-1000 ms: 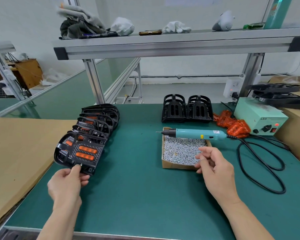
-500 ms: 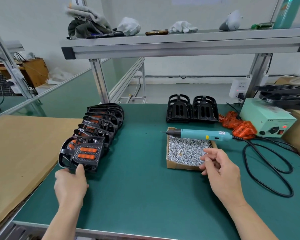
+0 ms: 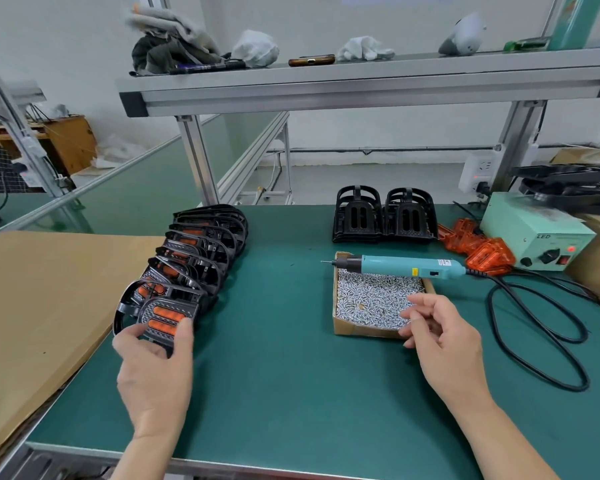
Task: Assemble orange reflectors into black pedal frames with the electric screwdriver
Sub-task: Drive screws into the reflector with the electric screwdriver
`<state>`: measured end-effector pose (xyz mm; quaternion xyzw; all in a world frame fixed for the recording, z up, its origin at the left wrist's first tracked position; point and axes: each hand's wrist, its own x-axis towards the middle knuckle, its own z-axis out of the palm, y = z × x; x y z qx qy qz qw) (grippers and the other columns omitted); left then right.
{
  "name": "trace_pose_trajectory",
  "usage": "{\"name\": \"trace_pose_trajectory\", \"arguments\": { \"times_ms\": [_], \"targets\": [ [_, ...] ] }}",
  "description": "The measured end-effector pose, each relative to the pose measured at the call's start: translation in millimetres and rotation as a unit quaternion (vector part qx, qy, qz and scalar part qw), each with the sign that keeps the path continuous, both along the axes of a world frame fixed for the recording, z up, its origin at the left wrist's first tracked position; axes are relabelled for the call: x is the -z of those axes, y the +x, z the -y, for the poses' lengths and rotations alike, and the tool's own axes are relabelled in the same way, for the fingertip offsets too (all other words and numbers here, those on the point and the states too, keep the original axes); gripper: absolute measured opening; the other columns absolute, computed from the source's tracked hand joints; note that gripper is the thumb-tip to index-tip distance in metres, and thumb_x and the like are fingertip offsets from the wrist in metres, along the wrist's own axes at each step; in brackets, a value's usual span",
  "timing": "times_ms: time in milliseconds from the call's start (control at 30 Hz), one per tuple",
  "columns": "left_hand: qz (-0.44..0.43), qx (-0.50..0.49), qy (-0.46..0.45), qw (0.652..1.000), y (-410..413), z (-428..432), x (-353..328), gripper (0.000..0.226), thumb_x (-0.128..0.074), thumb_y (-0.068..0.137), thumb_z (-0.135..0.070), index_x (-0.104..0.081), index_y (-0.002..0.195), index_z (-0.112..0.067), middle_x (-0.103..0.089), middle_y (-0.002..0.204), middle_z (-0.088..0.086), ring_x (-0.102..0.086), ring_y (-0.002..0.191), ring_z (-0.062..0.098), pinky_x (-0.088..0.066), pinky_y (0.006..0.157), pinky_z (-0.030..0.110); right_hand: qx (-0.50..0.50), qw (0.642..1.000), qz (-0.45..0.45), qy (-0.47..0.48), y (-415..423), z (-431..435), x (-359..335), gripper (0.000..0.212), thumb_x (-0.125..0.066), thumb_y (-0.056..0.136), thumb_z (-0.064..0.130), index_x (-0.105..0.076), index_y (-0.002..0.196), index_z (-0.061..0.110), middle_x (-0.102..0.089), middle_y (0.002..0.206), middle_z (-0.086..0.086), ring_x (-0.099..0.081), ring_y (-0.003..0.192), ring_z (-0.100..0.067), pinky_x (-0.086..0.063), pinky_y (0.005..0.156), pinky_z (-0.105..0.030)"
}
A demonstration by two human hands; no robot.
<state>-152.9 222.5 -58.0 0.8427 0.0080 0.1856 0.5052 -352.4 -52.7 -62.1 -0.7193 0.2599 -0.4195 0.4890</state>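
The fingers point(image 3: 129, 336) of the left hand point(image 3: 153, 372) curl round the front pedal point(image 3: 165, 315) to stand it in the row on the table point(image 3: 291, 375). The right hand point(image 3: 444, 344) hangs half-curled by the screw box point(image 3: 378, 296); I cannot tell if it holds a screw.

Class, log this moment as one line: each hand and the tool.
left hand: grips nearest pedal of row | right hand: curled at screw box, hold unclear | screwdriver: lying across box, untouched

pedals point(image 3: 194, 258): overlapping row, reflectors fitted | screwdriver point(image 3: 399, 266): across screw box point(image 3: 361, 329)
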Motion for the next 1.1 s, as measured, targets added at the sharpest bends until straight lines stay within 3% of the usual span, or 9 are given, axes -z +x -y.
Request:
{"name": "trace_pose_trajectory", "arguments": {
  "times_ms": [100, 300, 500, 733, 833, 933, 967, 1033, 1100],
  "targets": [
    [-0.008, 0.017, 0.049, 0.999, -1, 3, 0, 0.05, -0.076, 0.081, -0.04, -0.042, 0.111, -0.019, -0.054, 0.072, -0.006, -0.053, 0.074, 0.031, -0.041, 0.072, 0.039, 0.001, 1.0, 0.001, 0.0, 0, 0, 0, 0.035, -0.056, 0.098, -0.001, -0.064, 0.104, 0.033, -0.071, 0.089, 0.01, -0.069, 0.071, -0.009, -0.054, 0.059, -0.015],
    [-0.003, 0.038, 0.067, 0.997, 11, -1, 8, 0.025, -0.067, 0.09, -0.023, -0.045, 0.102, -0.021, -0.058, 0.068, 0.003, -0.063, 0.064, 0.031, -0.046, 0.069, 0.042, -0.001, 1.0, -0.006, -0.001, -1, 1, 0, 0.034, -0.056, 0.098, 0.001, -0.064, 0.106, 0.033, -0.07, 0.092, 0.015, -0.07, 0.074, -0.011, -0.054, 0.06, -0.016],
    [0.028, 0.045, 0.065, 0.997, 4, 2, 7, 0.024, -0.067, 0.089, -0.023, -0.048, 0.102, -0.017, -0.054, 0.065, 0.001, -0.053, 0.064, 0.018, -0.04, 0.068, 0.04, 0.0, 1.0, -0.008, -0.007, -2, 1, 1, 0.035, -0.056, 0.098, 0.0, -0.064, 0.105, 0.033, -0.07, 0.093, 0.016, -0.07, 0.073, -0.012, -0.054, 0.06, -0.016],
    [0.08, 0.049, 0.061, 0.994, -3, 6, 3, 0.026, -0.069, 0.089, -0.017, -0.045, 0.098, -0.018, -0.051, 0.059, -0.001, -0.051, 0.057, 0.018, -0.035, 0.065, 0.035, 0.001, 1.0, -0.003, -0.008, -2, 1, 1, 0.035, -0.057, 0.098, 0.001, -0.064, 0.104, 0.035, -0.07, 0.092, 0.015, -0.07, 0.072, -0.01, -0.054, 0.06, -0.016],
    [0.114, 0.086, 0.06, 0.988, -6, 17, 1, 0.031, -0.07, 0.088, -0.015, -0.042, 0.096, -0.027, -0.05, 0.057, -0.003, -0.051, 0.057, 0.008, -0.033, 0.058, 0.03, 0.001, 1.0, -0.004, -0.003, -1, 2, 3, 0.035, -0.057, 0.098, 0.001, -0.064, 0.104, 0.035, -0.07, 0.091, 0.015, -0.07, 0.072, -0.011, -0.055, 0.06, -0.017],
    [0.144, 0.151, 0.048, 0.977, -5, 36, -7, 0.027, -0.068, 0.088, -0.016, -0.045, 0.094, -0.029, -0.052, 0.058, -0.003, -0.055, 0.061, 0.013, -0.036, 0.062, 0.01, 0.003, 1.0, 0.0, -0.004, -1, 4, 4, 0.035, -0.057, 0.098, 0.001, -0.064, 0.104, 0.035, -0.072, 0.09, 0.01, -0.071, 0.073, -0.012, -0.055, 0.06, -0.018],
    [0.128, 0.172, 0.031, 0.976, -4, 46, -12, 0.023, -0.067, 0.089, -0.018, -0.047, 0.092, -0.028, -0.053, 0.058, -0.003, -0.056, 0.062, 0.011, -0.038, 0.062, 0.008, 0.004, 1.0, 0.002, -0.005, -1, 4, 4, 0.036, -0.057, 0.098, 0.001, -0.064, 0.103, 0.036, -0.072, 0.09, 0.008, -0.071, 0.072, -0.012, -0.055, 0.06, -0.018],
    [0.015, 0.214, -0.05, 0.976, -7, 71, -21, 0.013, -0.064, 0.092, -0.018, -0.052, 0.09, -0.024, -0.057, 0.056, -0.002, -0.054, 0.051, 0.013, -0.043, 0.057, 0.021, 0.007, 1.0, 0.004, -0.006, -2, 5, 5, 0.037, -0.057, 0.098, 0.0, -0.064, 0.103, 0.036, -0.072, 0.091, 0.006, -0.07, 0.071, -0.012, -0.055, 0.06, -0.019],
    [-0.177, 0.269, -0.234, 0.917, -9, 94, -27, 0.008, -0.06, 0.095, -0.012, -0.055, 0.089, -0.014, -0.053, 0.053, -0.001, -0.049, 0.043, 0.018, -0.035, 0.04, 0.023, 0.008, 1.0, 0.002, -0.009, -2, 5, 5, 0.037, -0.057, 0.097, 0.0, -0.065, 0.103, 0.036, -0.072, 0.09, 0.008, -0.071, 0.071, -0.012, -0.055, 0.06, -0.019]
  ]
}}
